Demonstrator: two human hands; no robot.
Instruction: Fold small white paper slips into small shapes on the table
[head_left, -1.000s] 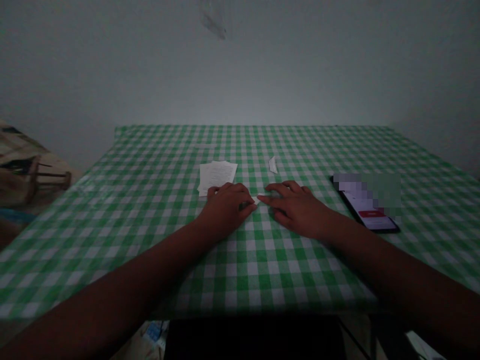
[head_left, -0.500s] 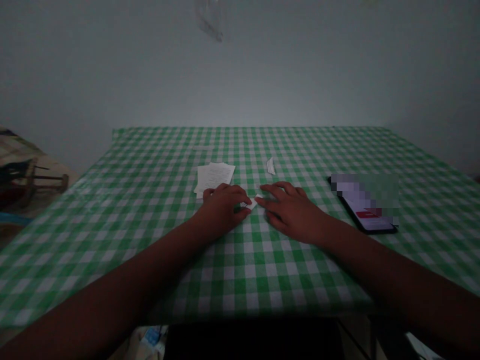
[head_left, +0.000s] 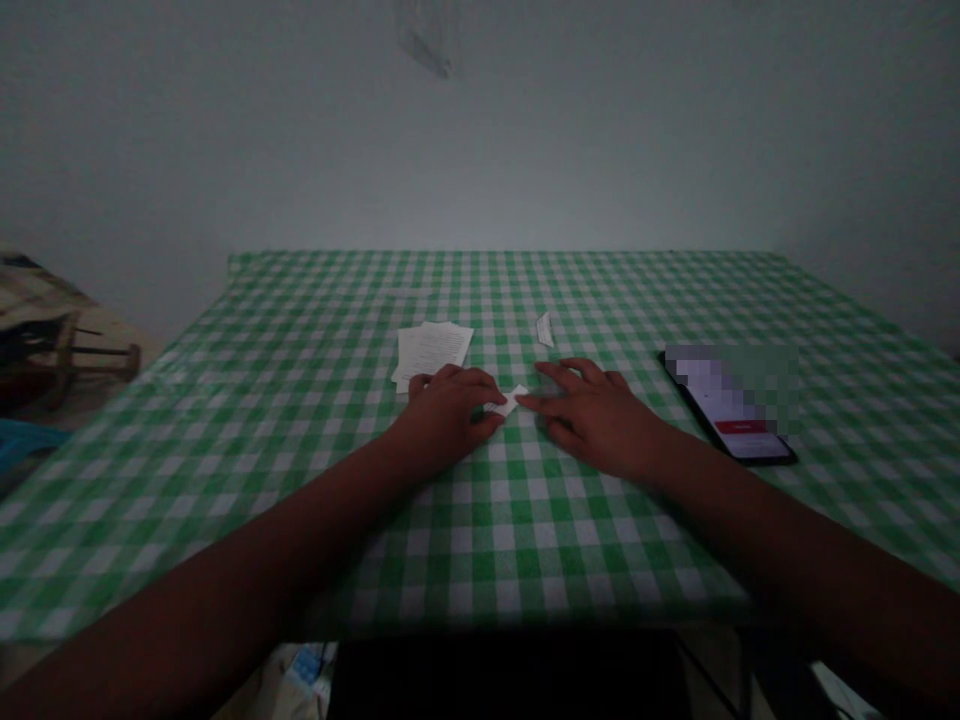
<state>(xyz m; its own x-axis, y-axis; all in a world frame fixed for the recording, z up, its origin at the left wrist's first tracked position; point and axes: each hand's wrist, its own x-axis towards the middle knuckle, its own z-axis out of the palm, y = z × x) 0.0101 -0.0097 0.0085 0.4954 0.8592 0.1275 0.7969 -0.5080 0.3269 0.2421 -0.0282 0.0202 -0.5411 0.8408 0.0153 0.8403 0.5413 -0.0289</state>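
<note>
A small folded piece of white paper [head_left: 510, 401] lies on the green-and-white checked tablecloth [head_left: 525, 540] between my hands. My left hand [head_left: 451, 415] holds its left part between thumb and fingers. With fingers spread, my right hand [head_left: 596, 415] touches the paper's right tip with the index fingertip; its thumb stays apart. Just beyond the left hand are several white sheets [head_left: 431, 350] with printed lines, overlapping in a pile. Farther back on the right lies another small folded paper [head_left: 544, 330].
A black phone [head_left: 731, 420] with a lit, partly pixelated screen lies right of my right hand. Behind the table stands a pale wall [head_left: 525, 130]. At the far left is a small wooden stool [head_left: 97, 350]. The table's front edge runs below my forearms.
My right hand has moved slightly right, its fingers spreading a little more, so more of the folded paper shows. The left hand keeps its hold. The camera view has shifted a little.
</note>
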